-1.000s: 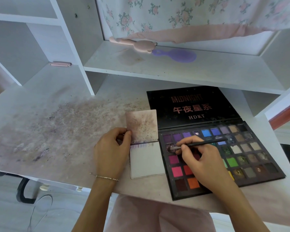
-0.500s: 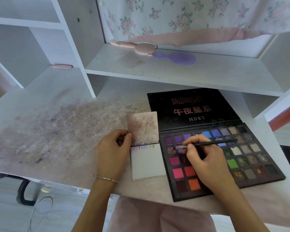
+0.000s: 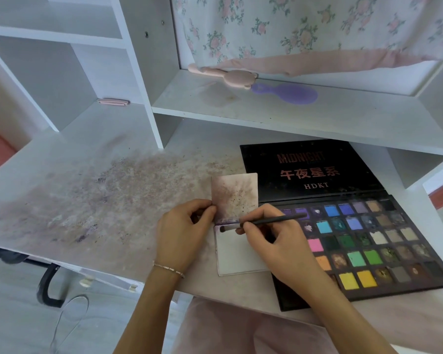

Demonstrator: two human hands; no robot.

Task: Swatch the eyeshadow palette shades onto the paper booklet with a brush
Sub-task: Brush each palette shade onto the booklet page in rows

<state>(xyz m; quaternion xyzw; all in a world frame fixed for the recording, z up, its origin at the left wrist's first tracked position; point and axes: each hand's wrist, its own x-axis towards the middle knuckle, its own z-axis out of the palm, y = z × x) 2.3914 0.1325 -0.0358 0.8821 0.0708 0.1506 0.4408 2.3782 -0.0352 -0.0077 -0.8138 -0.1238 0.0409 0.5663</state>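
Note:
A small paper booklet (image 3: pixel 237 254) lies open on the desk, its stained upper page (image 3: pixel 235 195) flipped up. My left hand (image 3: pixel 182 231) pinches the left edge of that upper page. My right hand (image 3: pixel 271 241) grips a thin black brush (image 3: pixel 264 221). The brush tip rests on the top left of the white lower page, just under a row of purple swatch marks. A large black eyeshadow palette (image 3: pixel 363 241) with many coloured pans lies open to the right, its lid (image 3: pixel 310 172) flat behind it.
The white desk (image 3: pixel 87 200) is smeared with purple-brown powder on its left half. A shelf (image 3: pixel 266 116) above holds a pink brush (image 3: pixel 225 74) and a purple hairbrush (image 3: pixel 287 92). A floral cloth (image 3: pixel 317 29) hangs behind. A pink clip (image 3: pixel 113 101) lies at the back left.
My right hand has carried the brush left, from a purple pan in the palette to the top of the booklet's lower page. My left hand stays on the page.

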